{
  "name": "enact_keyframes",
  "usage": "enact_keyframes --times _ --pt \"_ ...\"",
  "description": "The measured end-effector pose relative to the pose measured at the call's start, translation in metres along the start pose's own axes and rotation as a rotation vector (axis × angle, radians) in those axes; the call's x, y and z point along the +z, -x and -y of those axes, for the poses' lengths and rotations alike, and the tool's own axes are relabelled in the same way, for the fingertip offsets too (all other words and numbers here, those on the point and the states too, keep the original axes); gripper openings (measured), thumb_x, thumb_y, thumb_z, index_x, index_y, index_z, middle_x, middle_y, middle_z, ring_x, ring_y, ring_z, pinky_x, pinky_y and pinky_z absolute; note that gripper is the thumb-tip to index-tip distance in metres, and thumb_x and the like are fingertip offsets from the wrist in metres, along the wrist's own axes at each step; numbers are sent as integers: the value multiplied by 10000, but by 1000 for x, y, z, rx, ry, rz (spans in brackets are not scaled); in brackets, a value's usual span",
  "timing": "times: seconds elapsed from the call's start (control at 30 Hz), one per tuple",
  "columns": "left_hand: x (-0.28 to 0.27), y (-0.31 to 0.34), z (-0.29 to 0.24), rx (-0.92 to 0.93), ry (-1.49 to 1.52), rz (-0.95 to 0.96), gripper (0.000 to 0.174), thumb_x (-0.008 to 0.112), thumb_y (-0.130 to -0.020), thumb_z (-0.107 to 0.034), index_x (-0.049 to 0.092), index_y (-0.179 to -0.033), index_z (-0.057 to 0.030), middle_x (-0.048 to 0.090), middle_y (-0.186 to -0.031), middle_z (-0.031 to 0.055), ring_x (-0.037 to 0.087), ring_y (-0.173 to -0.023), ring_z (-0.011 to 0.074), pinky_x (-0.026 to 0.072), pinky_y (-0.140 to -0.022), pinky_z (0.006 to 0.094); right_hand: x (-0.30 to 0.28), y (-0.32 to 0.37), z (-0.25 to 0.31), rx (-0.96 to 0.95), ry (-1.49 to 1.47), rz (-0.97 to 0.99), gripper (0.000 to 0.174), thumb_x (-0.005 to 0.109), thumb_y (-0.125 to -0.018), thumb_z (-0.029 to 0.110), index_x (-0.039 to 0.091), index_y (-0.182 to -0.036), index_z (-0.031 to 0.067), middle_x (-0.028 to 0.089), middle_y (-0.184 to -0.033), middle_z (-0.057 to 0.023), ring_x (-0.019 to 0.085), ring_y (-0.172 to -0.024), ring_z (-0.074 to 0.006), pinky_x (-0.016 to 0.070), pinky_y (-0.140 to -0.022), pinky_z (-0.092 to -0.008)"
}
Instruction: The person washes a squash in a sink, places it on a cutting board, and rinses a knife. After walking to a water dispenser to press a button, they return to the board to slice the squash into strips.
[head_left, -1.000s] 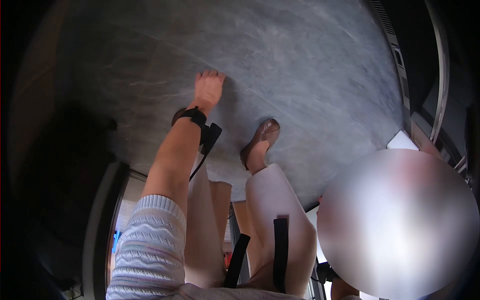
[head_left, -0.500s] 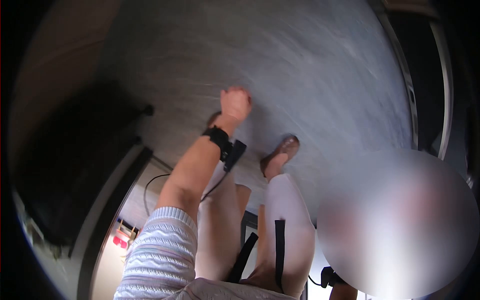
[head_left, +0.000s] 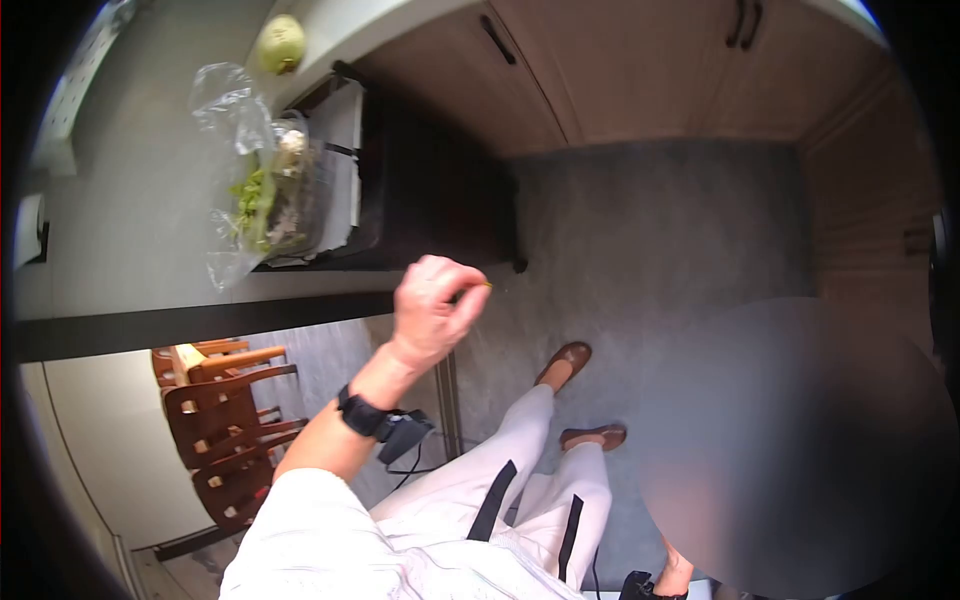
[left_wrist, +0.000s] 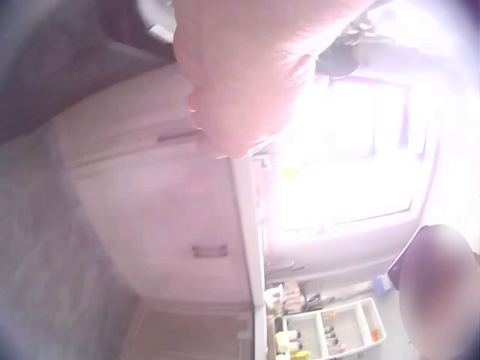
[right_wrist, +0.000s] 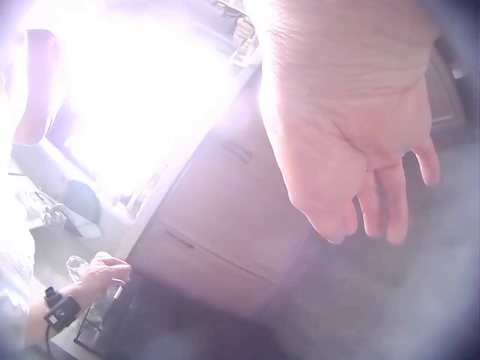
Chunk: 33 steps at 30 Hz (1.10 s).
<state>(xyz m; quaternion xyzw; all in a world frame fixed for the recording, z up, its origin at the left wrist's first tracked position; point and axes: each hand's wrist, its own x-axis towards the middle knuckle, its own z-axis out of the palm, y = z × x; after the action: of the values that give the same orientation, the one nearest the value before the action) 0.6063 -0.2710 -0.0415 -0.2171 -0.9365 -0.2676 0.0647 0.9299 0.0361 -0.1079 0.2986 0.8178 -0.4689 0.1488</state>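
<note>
Head view: yellow-green speck [head_left: 489,286] newly visible

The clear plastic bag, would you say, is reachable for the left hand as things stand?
Probably yes: the left hand looks near the clear plastic bag, and nothing visible blocks the way.

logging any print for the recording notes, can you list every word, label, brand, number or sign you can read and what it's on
No text can be read in any view.
Small containers in the white tray: too small and washed out to tell any labels.
Left wrist device: pale patch, too small to read.
Clear plastic packaging by the greens: no lettering I can make out.
</note>
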Motion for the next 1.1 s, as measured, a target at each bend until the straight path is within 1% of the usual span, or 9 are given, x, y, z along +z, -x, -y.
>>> enact_keyframes --times 0.13,0.23,0.33,0.43,0.67,0.83,0.87,1.0,1.1 --pt "-125 -41 -2 -120 -115 -283 68 696 -742 -40 656 -797 -46 632 -791 79 600 -757 222 479 -708 324 -33 -18 73 -85 107 -47 287 620 -767 -2 603 -1053 -11 639 -996 -166 642 -835 -274 503 -764 -364" --pt "-194 -51 58 -242 -230 -437 82 658 -807 -69 653 -871 -19 625 -838 94 600 -769 204 476 -724 306 -45 -38 115 -176 177 -80 280 625 -771 26 611 -1050 3 642 -986 -161 643 -836 -275 503 -763 -363" --pt "-231 -47 147 -346 -452 -325 147 617 -852 -85 655 -984 -33 606 -863 45 580 -784 151 472 -734 283 -49 -56 153 -223 239 -105 283 638 -784 87 611 -1061 35 650 -991 -132 645 -847 -267 485 -776 -375" --pt "-221 -62 138 -346 -540 -307 195 610 -849 -78 650 -1040 -62 603 -883 42 581 -788 151 475 -735 299 -64 -59 152 -145 249 -124 290 639 -795 123 610 -1076 55 652 -1017 -108 640 -884 -248 453 -817 -380" --pt "-59 -143 -25 -20 -43 -61 75 645 -808 -13 664 -877 -35 605 -824 83 591 -763 199 473 -696 282 -94 -98 130 -96 237 -69 284 639 -799 134 617 -1069 48 652 -1026 -118 639 -902 -254 463 -816 -373" --pt "101 -178 -14 -121 101 141 53 640 -793 -64 674 -826 -42 583 -704 81 594 -626 201 477 -611 289 -120 -142 106 -154 238 -129 273 647 -778 93 620 -1041 28 654 -979 -150 654 -850 -285 510 -761 -364" --pt "132 -184 -8 -161 146 182 97 632 -803 -106 685 -855 -44 611 -739 95 620 -653 220 485 -629 299 -126 -147 98 16 191 -42 288 628 -819 165 608 -1091 71 639 -1092 -98 597 -1020 -259 398 -890 -412" --pt "258 -203 36 -300 116 339 182 632 -785 -223 705 -880 -86 679 -860 133 664 -825 281 509 -723 368 -123 -166 55 121 142 -41 292 627 -811 152 607 -1091 71 645 -1052 -100 610 -966 -262 398 -878 -406" --pt "359 -217 82 -218 -68 435 227 607 -797 -280 715 -902 -111 680 -891 150 655 -875 304 510 -755 405 -111 -189 29 248 135 30 287 627 -804 142 611 -1081 69 645 -1007 -101 619 -897 -260 402 -859 -394"
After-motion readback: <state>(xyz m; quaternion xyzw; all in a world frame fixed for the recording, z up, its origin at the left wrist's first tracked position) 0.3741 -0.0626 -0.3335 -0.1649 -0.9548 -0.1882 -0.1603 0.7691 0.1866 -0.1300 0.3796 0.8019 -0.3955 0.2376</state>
